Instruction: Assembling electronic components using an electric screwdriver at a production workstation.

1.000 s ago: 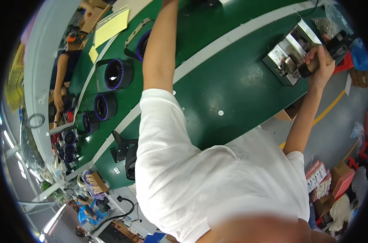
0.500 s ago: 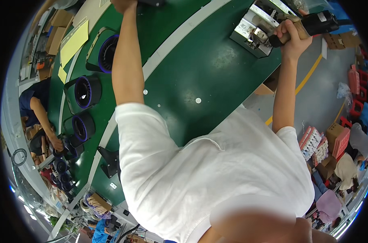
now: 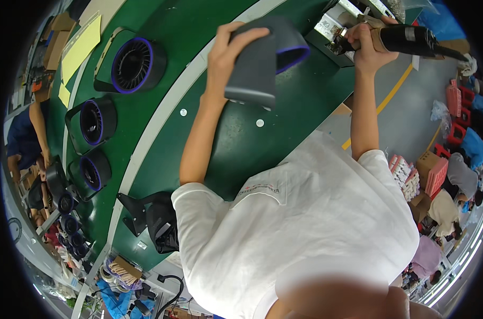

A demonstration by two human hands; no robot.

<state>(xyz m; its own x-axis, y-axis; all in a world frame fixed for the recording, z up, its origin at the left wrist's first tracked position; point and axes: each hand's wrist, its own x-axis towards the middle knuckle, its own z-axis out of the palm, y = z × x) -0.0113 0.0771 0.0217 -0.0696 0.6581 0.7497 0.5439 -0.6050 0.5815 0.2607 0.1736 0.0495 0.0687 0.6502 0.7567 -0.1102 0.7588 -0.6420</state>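
My left hand (image 3: 223, 56) holds a dark grey housing (image 3: 252, 72) with a purple rim, tilted above the near side of the green table (image 3: 228, 146). Its fingers wrap over the top of the housing, and the inside faces away to the right. At the upper right, my right hand (image 3: 370, 50) grips a black corded power screwdriver (image 3: 414, 41) by its tan-wrapped handle. The working end of the screwdriver sits beside an open metal box (image 3: 334, 24) holding small parts; its exact tip is hard to make out.
Left of a pale rail (image 3: 161, 109), several round black units with purple rings (image 3: 153, 66) and brackets stand in a row. A black part with a flat bracket (image 3: 137, 210) lies by my left elbow. Yellow sheets (image 3: 82, 48) lie far left. Another person's arm (image 3: 39, 122) reaches toward the row.
My left hand has come back from the far edge toward me and to the right, now bringing the dark grey housing. The right hand with the screwdriver has shifted slightly left.
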